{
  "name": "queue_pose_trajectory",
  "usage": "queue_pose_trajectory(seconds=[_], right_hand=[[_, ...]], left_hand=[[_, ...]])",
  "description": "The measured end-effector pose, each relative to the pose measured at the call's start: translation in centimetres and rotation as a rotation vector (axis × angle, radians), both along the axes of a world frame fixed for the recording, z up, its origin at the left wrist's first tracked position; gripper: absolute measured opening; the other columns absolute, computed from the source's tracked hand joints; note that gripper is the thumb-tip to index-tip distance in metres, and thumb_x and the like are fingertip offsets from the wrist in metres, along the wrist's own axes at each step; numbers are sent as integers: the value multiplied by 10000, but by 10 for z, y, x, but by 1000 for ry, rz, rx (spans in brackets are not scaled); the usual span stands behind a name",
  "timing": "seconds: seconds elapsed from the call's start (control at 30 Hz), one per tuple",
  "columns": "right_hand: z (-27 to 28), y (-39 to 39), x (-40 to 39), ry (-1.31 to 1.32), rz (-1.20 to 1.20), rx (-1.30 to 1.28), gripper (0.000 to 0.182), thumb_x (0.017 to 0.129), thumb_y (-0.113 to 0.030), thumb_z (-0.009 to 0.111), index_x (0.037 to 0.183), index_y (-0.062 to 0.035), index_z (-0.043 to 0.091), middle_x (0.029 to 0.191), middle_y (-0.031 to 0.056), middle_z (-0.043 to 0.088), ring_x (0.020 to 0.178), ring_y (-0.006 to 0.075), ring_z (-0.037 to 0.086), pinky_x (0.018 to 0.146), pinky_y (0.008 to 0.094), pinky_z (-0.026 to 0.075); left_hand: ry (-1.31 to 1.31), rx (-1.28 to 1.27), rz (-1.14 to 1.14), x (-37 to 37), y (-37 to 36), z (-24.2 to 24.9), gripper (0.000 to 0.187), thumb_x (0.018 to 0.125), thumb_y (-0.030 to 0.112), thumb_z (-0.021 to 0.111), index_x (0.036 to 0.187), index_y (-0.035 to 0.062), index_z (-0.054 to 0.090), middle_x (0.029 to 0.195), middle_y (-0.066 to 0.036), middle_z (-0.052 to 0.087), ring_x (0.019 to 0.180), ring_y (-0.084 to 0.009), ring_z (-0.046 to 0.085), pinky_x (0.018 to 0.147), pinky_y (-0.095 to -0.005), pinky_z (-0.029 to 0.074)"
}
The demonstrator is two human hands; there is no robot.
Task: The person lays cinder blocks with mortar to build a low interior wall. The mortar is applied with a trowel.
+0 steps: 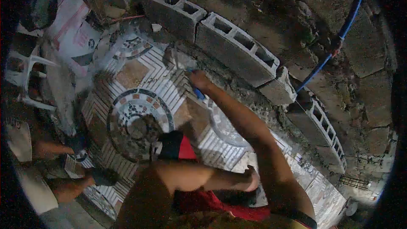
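Observation:
My right hand [200, 82] reaches forward over the patterned tile floor [159, 78], closed around a blue-handled tool [199, 93]. The tool's far end is blurred near the floor's edge by the concrete blocks. My left arm is bent across my body, with my left hand [250, 180] beside a pale, light-coloured patch [248, 162]. Its fingers are too dark and blurred to make out. Red and black cloth [185, 147] shows near my left forearm. The floor has round mosaic medallions and striped bands, with grey smears on it.
Hollow concrete blocks [237, 46] line the right side, below a rough earth and stone bank [271, 12] crossed by a blue hose [351, 19]. A white sack [74, 32] and white plastic chair [40, 80] stand left. Another person's legs and dark shoes [105, 177] are lower left.

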State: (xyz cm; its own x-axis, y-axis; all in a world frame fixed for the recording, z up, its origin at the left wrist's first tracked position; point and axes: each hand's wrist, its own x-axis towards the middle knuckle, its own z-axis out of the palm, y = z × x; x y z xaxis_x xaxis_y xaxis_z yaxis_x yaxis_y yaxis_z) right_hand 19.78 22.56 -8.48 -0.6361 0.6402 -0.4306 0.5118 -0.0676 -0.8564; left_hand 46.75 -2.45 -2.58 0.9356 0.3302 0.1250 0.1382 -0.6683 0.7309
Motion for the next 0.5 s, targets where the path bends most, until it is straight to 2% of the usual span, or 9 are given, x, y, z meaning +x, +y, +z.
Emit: queue_pose_trajectory(seconds=[0.03, 0.1, 0.23, 0.3, 0.37, 0.47, 0.5], right_hand=[[-17, 12, -41, 2, 208, 300, 394, 829, -365, 548, 807, 27, 580, 659, 95, 567, 594, 180, 521, 558, 369, 424], [-31, 34, -74, 0, 393, 593, 378, 829, -361, 550, 801, 14, 587, 657, 89, 568, 588, 179, 515, 557, 371, 427], [-46, 53, -98, 13, 260, 359, 331, 840, -335, 499, 959, -41, 592, 864, 130, 628, 727, 318, 586, 674, 433, 472], [-46, 50, -90, 1, 229, 298, 333, 843, -329, 486, 998, -55, 594, 916, 140, 643, 762, 352, 604, 703, 449, 484], [-27, 37, -53, -62, -76, 101, 458, 856, -411, 487, 792, 20, 629, 694, 169, 602, 661, 239, 563, 668, 399, 448], [-39, 29, 7, -212, -124, 143, 491, 856, -451, 465, 819, 9, 633, 699, 162, 601, 660, 236, 565, 669, 410, 449], [-27, 18, 28, -234, -151, 136, 491, 856, -451, 465, 819, 9, 633, 699, 162, 601, 660, 236, 565, 669, 410, 449]], left_hand=[[14, -22, -7, -4, 1, 10, 214, 698, 250, 598, 833, 103, 673, 793, -104, 632, 742, -255, 591, 635, -464, 461], [70, -52, -38, -24, -6, 35, 220, 711, 252, 584, 842, 96, 667, 798, -108, 629, 744, -260, 589, 646, -468, 458], [172, -109, -77, -63, -18, 70, 234, 738, 256, 557, 859, 81, 655, 808, -116, 622, 750, -269, 585, 667, -477, 453], [185, -126, -74, -75, -19, 76, 242, 751, 258, 543, 868, 74, 649, 813, -121, 619, 752, -274, 584, 677, -482, 451], [178, -139, -66, -82, -16, 73, 251, 765, 260, 529, 876, 67, 644, 819, -125, 616, 755, -279, 582, 687, -487, 448], [109, -171, -26, -76, -7, 53, 264, 785, 263, 508, 889, 56, 635, 826, -131, 611, 759, -286, 579, 703, -494, 444], [78, -185, -19, -75, -5, 46, 268, 791, 263, 501, 893, 52, 632, 829, -133, 609, 760, -288, 578, 708, -496, 443]])
